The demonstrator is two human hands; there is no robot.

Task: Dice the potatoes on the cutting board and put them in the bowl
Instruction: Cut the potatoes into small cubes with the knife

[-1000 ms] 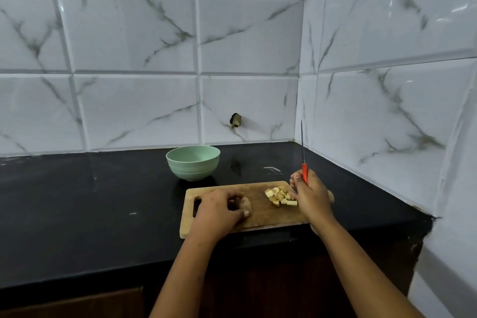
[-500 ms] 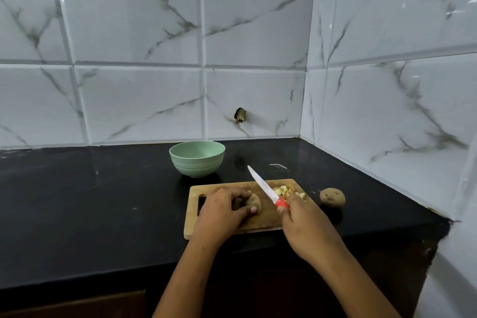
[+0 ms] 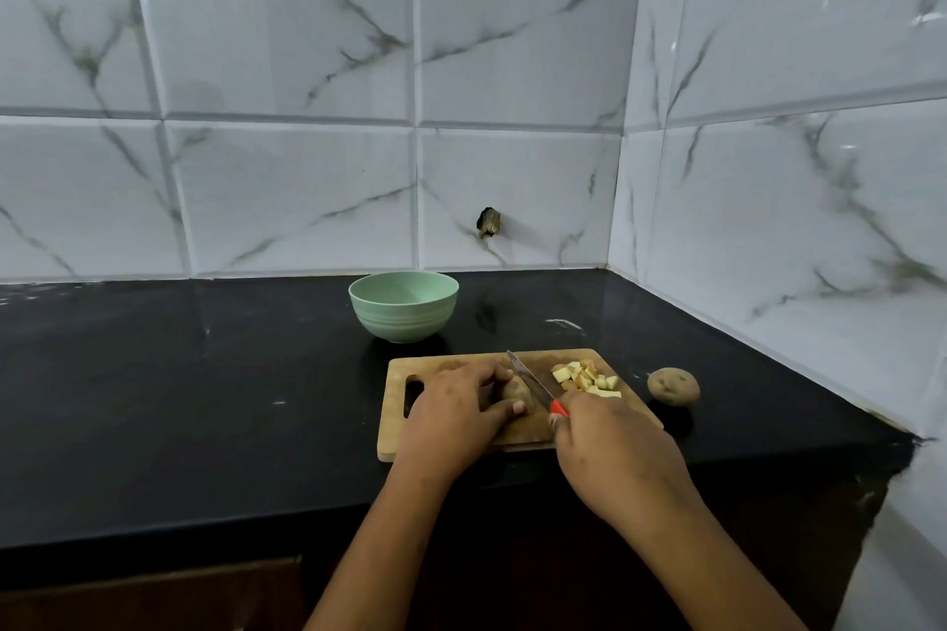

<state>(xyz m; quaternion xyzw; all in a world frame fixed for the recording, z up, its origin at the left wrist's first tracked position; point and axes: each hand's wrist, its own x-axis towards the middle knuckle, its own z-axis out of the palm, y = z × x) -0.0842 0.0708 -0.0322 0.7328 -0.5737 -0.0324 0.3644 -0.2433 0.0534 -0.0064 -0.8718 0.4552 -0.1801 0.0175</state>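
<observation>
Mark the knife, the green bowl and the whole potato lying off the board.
knife (image 3: 529, 376), head view, middle of the blade.
green bowl (image 3: 405, 319), head view, front outer wall.
whole potato (image 3: 673, 386), head view, centre of its skin.

We get dim, cool, even light. Small glare streaks sit on the glossy white grey-veined wall tiles (image 3: 512, 41) at two o'clock, and the polished black stone counter (image 3: 179, 400) mirrors them faintly. Tile lines bow toward the edges. The shadow beneath the pale green ribbed bowl (image 3: 403, 318) is soft.

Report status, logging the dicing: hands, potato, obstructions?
Left hand holds potato piece on cutting board. Right hand grips knife, blade at it. Diced pieces beside blade; bowl looks empty. Nothing obstructing.
</observation>
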